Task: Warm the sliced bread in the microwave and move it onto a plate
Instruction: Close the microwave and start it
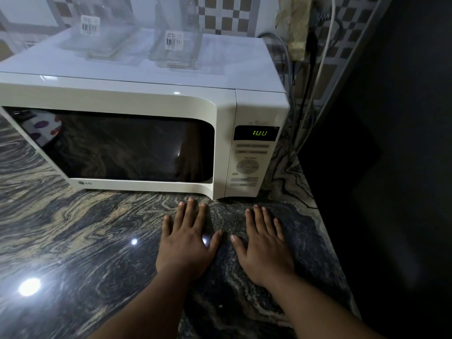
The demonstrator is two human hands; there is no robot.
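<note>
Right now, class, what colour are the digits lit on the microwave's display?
Green digits on a dark display, on the white microwave; the head view shows them.

"LG" on the microwave door; "100" on its display.

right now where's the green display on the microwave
In the head view the green display sits at the top of the control panel, on the right side of the white microwave, just right of the closed dark door window.

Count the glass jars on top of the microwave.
2: one jar at the back left of the microwave top, one jar near its middle. Their tops are cropped.
</note>
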